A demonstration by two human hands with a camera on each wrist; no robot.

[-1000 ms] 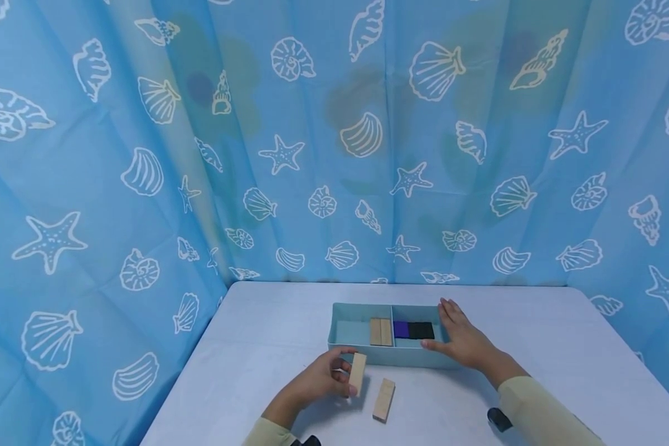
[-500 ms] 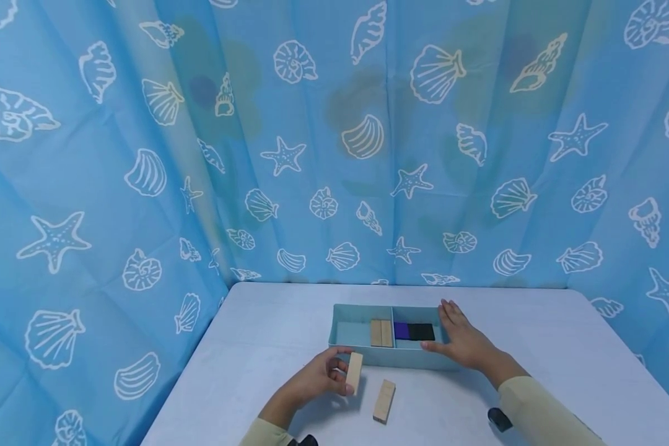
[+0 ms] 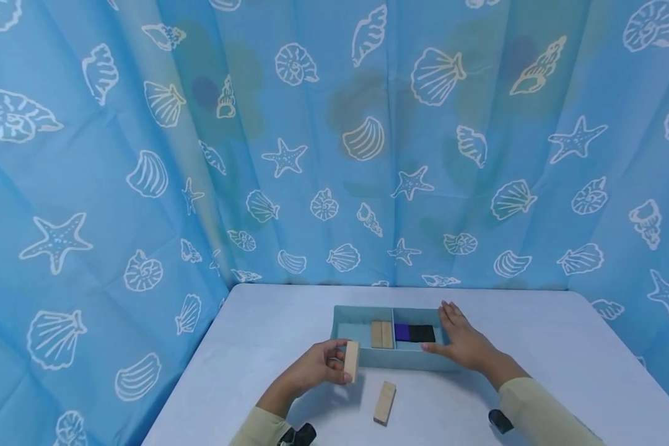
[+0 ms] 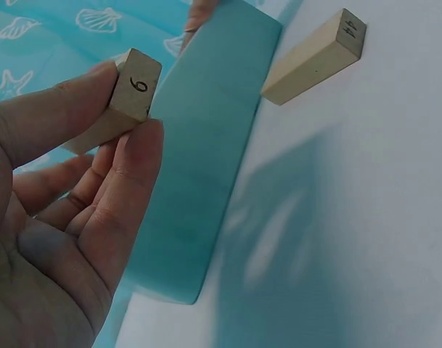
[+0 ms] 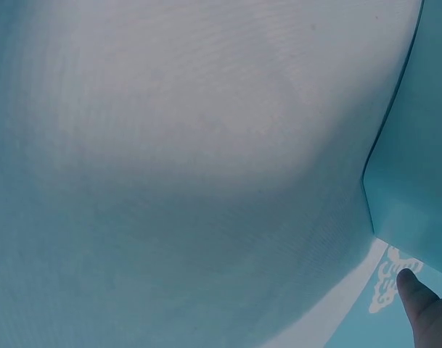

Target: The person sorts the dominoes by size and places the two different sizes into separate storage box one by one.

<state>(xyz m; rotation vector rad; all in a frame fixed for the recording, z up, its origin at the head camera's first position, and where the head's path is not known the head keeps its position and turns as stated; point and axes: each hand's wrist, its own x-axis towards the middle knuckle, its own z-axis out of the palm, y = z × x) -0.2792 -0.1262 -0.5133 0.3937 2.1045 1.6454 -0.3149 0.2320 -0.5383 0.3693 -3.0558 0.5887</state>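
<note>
My left hand (image 3: 308,371) pinches a light wooden block (image 3: 352,362) between thumb and fingers, just in front of the left part of a pale blue-green two-compartment box (image 3: 412,359). In the left wrist view, a handwritten digit, 9 or 6, shows on the end of this block (image 4: 138,85). My right hand (image 3: 468,342) rests on the box's right end with fingers extended and thumb at the front rim. Inside the left compartment, two wooden blocks (image 3: 381,334) lie side by side against the divider. Purple (image 3: 402,332) and black (image 3: 422,334) pieces lie in the right one.
Another wooden block (image 3: 384,403) lies on the white table (image 3: 273,328) in front of the box; its end is marked 44 in the left wrist view. A blue shell-print curtain (image 3: 323,155) hangs behind and at both sides.
My left hand has lifted the held block slightly up and toward the box's front wall. My right hand and the box have stayed in place.
</note>
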